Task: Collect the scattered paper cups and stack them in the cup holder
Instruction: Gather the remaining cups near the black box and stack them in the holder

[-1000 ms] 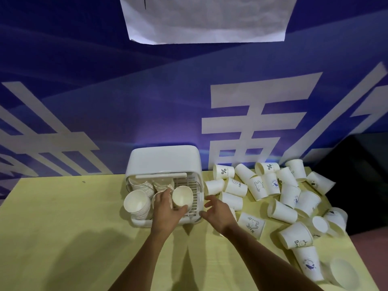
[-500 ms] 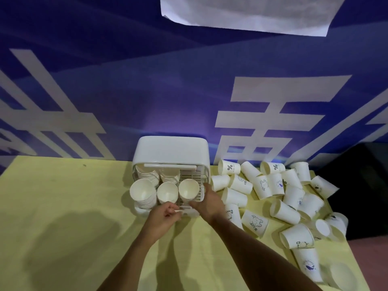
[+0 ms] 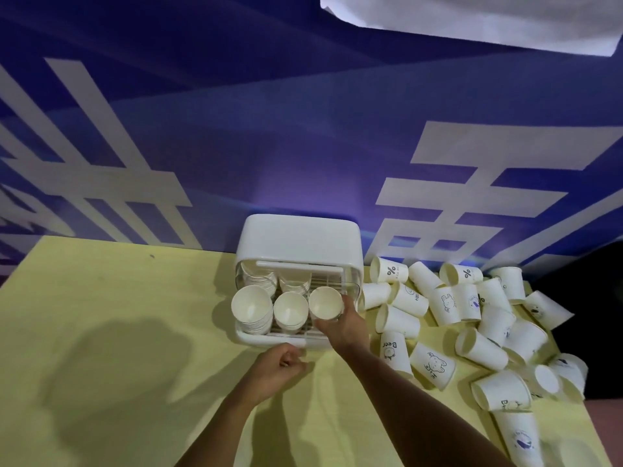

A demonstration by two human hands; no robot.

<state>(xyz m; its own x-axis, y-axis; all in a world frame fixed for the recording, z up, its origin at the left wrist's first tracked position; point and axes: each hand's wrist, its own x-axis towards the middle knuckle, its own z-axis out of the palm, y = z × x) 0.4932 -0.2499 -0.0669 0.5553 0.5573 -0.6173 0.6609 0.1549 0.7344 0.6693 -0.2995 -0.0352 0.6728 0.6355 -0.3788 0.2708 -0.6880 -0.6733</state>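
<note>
Cup holder (image 3: 298, 244): white box at the back of the yellow table (image 3: 118, 332), against the blue banner (image 3: 236, 129), front tray sticking out toward the camera. Front row in the tray, mouths up: left stack (image 3: 251, 306), middle stack (image 3: 290, 308), right cup (image 3: 325, 303). Right hand (image 3: 344, 326): wraps the right cup from its right and near side, fingers curled around the wall just under the rim; cup upright in the tray's right front spot, just beside the middle stack. Left hand (image 3: 276, 369): curled into a fist just in front of the tray's front lip, nothing visible inside; contact with the lip, can't tell. Under the lid, behind the front row: rear stacks (image 3: 259, 281) on the left and middle. Loose cups (image 3: 472, 315): pile on the table right of the holder, mostly lying on their sides, several printed, nearest ones just beside the holder's right wall. White sheet (image 3: 472, 21) hangs at top right.
</note>
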